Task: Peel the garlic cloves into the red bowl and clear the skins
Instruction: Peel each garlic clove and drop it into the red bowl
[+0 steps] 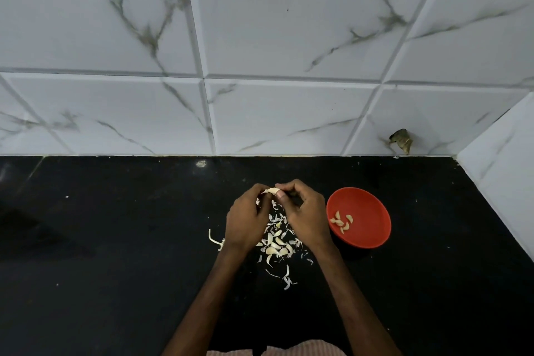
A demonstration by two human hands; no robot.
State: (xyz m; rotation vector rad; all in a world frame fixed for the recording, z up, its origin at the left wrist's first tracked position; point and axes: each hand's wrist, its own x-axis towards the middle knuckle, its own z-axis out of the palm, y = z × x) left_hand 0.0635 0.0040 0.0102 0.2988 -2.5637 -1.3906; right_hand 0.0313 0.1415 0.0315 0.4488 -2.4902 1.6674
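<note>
On the far left of the black counter (115, 240), one curled strip of skin (213, 237) lies by the left wrist, apart from the main litter. Left hand (247, 218): fingers curled, pinching the garlic clove (273, 190) by one end, raised above the counter. Clove small and pale, only partly visible between the two sets of fingertips; cannot tell whether skin clings to its hidden side. Right hand (307, 215): fingers also curled, thumb and forefinger nipping the clove's other end. Judgement: clove is light and firm, probably slick once bare. Hold it by the ends and work the nail under the papery skin at the tip; squeezing the belly risks bruising it or shooting it out of the grip. Below and between the hands, the litter pile (277, 246) rests on the counter, loose skins mixed with several cloves; which of those are peeled is not clear. Skins look paper-thin and near weightless, likely to scatter or stick to fingers, so better swept together with a flat palm than picked up singly. Just beside the right hand, the red bowl (368, 208) stands upright, a few peeled cloves (341, 222) gathered at its left side. Task judged partway: cloves left in the pile, skins not yet cleared.
</note>
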